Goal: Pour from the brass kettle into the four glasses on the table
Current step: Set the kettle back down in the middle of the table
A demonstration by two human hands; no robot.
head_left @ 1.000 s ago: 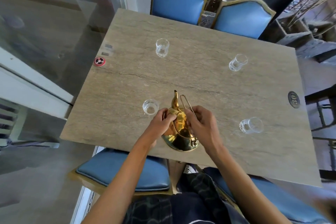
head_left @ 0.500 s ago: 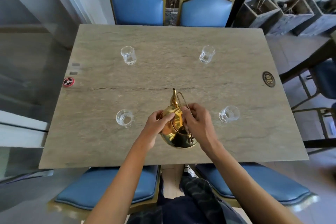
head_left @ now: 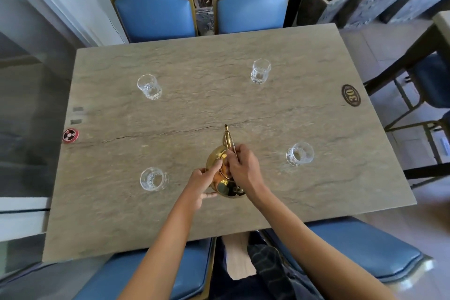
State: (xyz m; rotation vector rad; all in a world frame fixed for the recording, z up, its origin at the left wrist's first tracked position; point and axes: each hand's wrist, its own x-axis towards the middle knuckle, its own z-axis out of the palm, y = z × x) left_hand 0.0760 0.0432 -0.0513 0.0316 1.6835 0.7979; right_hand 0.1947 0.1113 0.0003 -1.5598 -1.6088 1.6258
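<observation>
Right hand (head_left: pixel 243 167) closed around the thin wire handle of the kettle (head_left: pixel 225 178), fingers curled over the top of the brass body; left hand (head_left: pixel 204 179) pressed against the near-left side of the kettle, forefinger laid on the lid area, thumb extended along the base, not wrapped fully around it; kettle stood on the table (head_left: pixel 194 109) between the two hands, spout pointing away from the person. Near-left glass (head_left: pixel 153 179) stood just left of the left hand; near-right glass (head_left: pixel 299 153) stood to the right of the right hand, apart from it; far-left glass (head_left: pixel 149 86) and far-right glass (head_left: pixel 260 71) stood well beyond both hands; all four upright; contents could not be told. A number plate (head_left: pixel 351 95) lay far right; a red disc (head_left: pixel 70 135) far left; blue chairs (head_left: pixel 155 11) beyond the far edge.
</observation>
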